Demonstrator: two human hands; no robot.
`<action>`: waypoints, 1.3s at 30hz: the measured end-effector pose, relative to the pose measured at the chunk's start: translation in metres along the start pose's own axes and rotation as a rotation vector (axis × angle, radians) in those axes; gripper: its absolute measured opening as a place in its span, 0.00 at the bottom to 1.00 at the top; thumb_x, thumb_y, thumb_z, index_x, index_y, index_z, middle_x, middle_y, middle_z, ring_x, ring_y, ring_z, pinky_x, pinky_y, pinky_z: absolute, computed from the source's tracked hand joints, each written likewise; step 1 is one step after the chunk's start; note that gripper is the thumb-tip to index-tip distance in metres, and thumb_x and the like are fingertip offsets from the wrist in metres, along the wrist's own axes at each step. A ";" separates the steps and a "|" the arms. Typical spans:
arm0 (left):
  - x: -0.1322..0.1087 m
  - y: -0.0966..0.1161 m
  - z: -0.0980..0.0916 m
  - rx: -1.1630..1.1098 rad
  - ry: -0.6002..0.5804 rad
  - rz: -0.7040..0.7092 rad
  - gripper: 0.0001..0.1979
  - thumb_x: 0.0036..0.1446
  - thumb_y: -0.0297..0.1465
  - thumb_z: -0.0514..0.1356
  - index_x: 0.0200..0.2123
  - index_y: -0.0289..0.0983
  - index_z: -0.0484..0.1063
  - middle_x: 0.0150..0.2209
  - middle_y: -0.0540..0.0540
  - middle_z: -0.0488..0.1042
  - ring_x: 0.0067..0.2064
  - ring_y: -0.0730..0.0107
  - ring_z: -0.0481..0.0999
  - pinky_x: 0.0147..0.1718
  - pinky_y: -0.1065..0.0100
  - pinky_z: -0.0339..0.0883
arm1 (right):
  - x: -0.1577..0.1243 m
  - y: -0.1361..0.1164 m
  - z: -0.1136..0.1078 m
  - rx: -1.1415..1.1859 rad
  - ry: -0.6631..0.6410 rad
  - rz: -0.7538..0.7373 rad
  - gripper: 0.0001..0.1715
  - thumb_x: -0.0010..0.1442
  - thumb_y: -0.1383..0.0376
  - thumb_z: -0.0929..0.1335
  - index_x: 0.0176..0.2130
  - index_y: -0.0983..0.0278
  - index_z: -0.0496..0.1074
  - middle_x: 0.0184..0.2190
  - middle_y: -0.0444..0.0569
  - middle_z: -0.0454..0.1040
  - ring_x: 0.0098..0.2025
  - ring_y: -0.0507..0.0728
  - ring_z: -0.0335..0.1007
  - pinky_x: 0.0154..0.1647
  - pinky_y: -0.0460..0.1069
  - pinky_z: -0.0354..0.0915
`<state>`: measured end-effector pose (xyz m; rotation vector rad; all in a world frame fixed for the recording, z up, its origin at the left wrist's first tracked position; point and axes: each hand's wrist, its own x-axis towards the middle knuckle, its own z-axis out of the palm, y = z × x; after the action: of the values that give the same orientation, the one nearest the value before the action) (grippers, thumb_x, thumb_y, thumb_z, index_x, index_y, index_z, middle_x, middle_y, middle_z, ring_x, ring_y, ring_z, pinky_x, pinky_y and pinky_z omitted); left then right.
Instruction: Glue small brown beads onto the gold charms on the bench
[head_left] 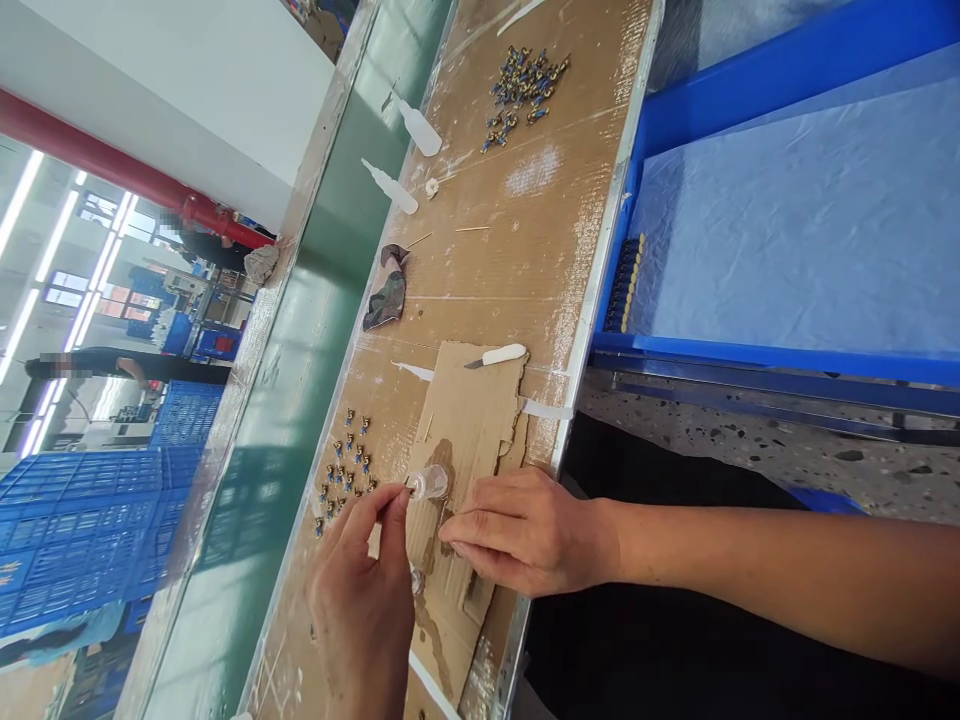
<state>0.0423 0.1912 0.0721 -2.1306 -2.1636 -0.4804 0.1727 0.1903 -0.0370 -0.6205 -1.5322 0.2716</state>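
Observation:
My left hand (364, 600) reaches in from the bottom edge, thumb and forefinger pinched at the tip of a small clear bottle (430, 482) that lies on a loose cardboard sheet (472, 410). My right hand (525, 530) rests on the same sheet just right of the bottle. Its fingers are drawn together and what they hold, if anything, is hidden. A cluster of small blue-and-brass fittings (343, 470) lies on the bench just beyond my left hand. Dark stains mark the cardboard between my hands.
A white-handled knife (496, 355) lies on the sheet's far end. Further along the cardboard-covered bench (525, 240) are a crumpled rag (386, 290), two white squeeze bottles (390, 187), and another pile of fittings (521, 90). A blue bin (787, 200) stands beside the bench. Other people stand beyond blue crates (82, 520).

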 end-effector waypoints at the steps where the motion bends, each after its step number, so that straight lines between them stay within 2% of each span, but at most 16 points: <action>1: -0.004 0.000 -0.003 -0.038 0.017 -0.086 0.08 0.49 0.39 0.60 0.29 0.43 0.76 0.30 0.48 0.78 0.35 0.64 0.75 0.38 0.63 0.67 | 0.001 0.000 -0.001 0.003 0.002 0.000 0.09 0.60 0.68 0.63 0.34 0.69 0.71 0.22 0.45 0.68 0.25 0.48 0.62 0.24 0.43 0.61; 5: -0.029 -0.005 -0.016 -0.265 0.130 -0.471 0.13 0.42 0.42 0.65 0.30 0.42 0.78 0.29 0.49 0.78 0.34 0.65 0.76 0.37 0.63 0.70 | 0.003 -0.001 -0.004 0.023 -0.024 0.010 0.09 0.60 0.69 0.62 0.34 0.70 0.71 0.22 0.46 0.69 0.25 0.47 0.62 0.25 0.43 0.61; 8: -0.058 -0.018 -0.020 -0.360 0.190 -0.631 0.12 0.41 0.40 0.67 0.29 0.39 0.77 0.27 0.50 0.78 0.34 0.66 0.77 0.38 0.64 0.71 | 0.002 -0.002 -0.006 0.053 -0.044 0.015 0.08 0.61 0.70 0.62 0.36 0.69 0.70 0.24 0.46 0.70 0.26 0.47 0.63 0.26 0.42 0.62; 10: -0.081 -0.032 -0.020 -0.445 0.318 -0.705 0.10 0.41 0.38 0.68 0.27 0.39 0.76 0.25 0.51 0.77 0.33 0.68 0.76 0.39 0.66 0.71 | 0.001 -0.003 -0.006 0.069 -0.051 0.026 0.07 0.60 0.70 0.63 0.38 0.69 0.70 0.25 0.46 0.70 0.27 0.46 0.64 0.27 0.42 0.62; 13: -0.120 -0.056 -0.018 -0.700 0.528 -0.830 0.12 0.35 0.37 0.71 0.24 0.38 0.75 0.23 0.54 0.76 0.29 0.75 0.75 0.37 0.72 0.70 | -0.002 -0.005 -0.006 0.065 -0.061 0.030 0.06 0.59 0.72 0.64 0.39 0.68 0.69 0.27 0.47 0.72 0.28 0.46 0.66 0.29 0.42 0.64; 15: -0.145 -0.069 -0.018 -0.856 0.563 -0.901 0.15 0.30 0.37 0.73 0.23 0.37 0.75 0.23 0.53 0.76 0.27 0.78 0.74 0.37 0.73 0.70 | -0.004 -0.006 -0.006 0.048 -0.072 0.023 0.08 0.58 0.73 0.65 0.40 0.68 0.69 0.28 0.47 0.73 0.29 0.47 0.68 0.31 0.42 0.65; 18: -0.175 -0.080 -0.021 -0.993 0.570 -0.975 0.16 0.29 0.36 0.74 0.23 0.36 0.75 0.24 0.53 0.75 0.27 0.78 0.73 0.40 0.68 0.72 | -0.005 -0.008 -0.006 0.026 -0.092 0.007 0.10 0.57 0.74 0.66 0.41 0.66 0.69 0.29 0.47 0.74 0.30 0.48 0.70 0.32 0.43 0.66; 22: -0.199 -0.084 -0.028 -1.107 0.566 -1.073 0.16 0.30 0.35 0.74 0.23 0.36 0.75 0.23 0.54 0.72 0.27 0.81 0.71 0.43 0.68 0.71 | -0.007 -0.009 -0.007 -0.012 -0.126 0.000 0.11 0.57 0.73 0.66 0.41 0.62 0.70 0.28 0.44 0.74 0.30 0.48 0.71 0.30 0.43 0.66; 30: -0.223 -0.094 -0.027 -1.119 0.624 -1.124 0.16 0.30 0.34 0.74 0.24 0.35 0.75 0.24 0.53 0.73 0.27 0.80 0.72 0.42 0.67 0.72 | -0.007 -0.013 -0.007 -0.093 -0.173 0.006 0.09 0.57 0.73 0.66 0.39 0.62 0.71 0.26 0.43 0.74 0.27 0.47 0.70 0.25 0.43 0.63; 34: -0.234 -0.100 -0.020 -0.907 0.646 -1.148 0.17 0.33 0.35 0.73 0.29 0.36 0.76 0.28 0.50 0.78 0.32 0.77 0.76 0.38 0.77 0.71 | -0.005 -0.013 -0.007 -0.086 -0.174 -0.027 0.10 0.56 0.73 0.66 0.39 0.63 0.71 0.25 0.44 0.74 0.25 0.47 0.70 0.23 0.43 0.63; 39: -0.238 -0.099 -0.015 -0.592 0.564 -1.136 0.17 0.38 0.39 0.71 0.32 0.38 0.77 0.28 0.52 0.78 0.31 0.79 0.76 0.33 0.82 0.70 | -0.010 -0.024 -0.006 -0.055 -0.234 -0.007 0.10 0.57 0.73 0.66 0.40 0.62 0.71 0.26 0.43 0.75 0.28 0.48 0.71 0.25 0.43 0.66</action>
<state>-0.0486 -0.0411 0.0068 -0.4278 -2.7777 -1.6633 0.1726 0.1642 -0.0321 -0.6444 -1.7708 0.3058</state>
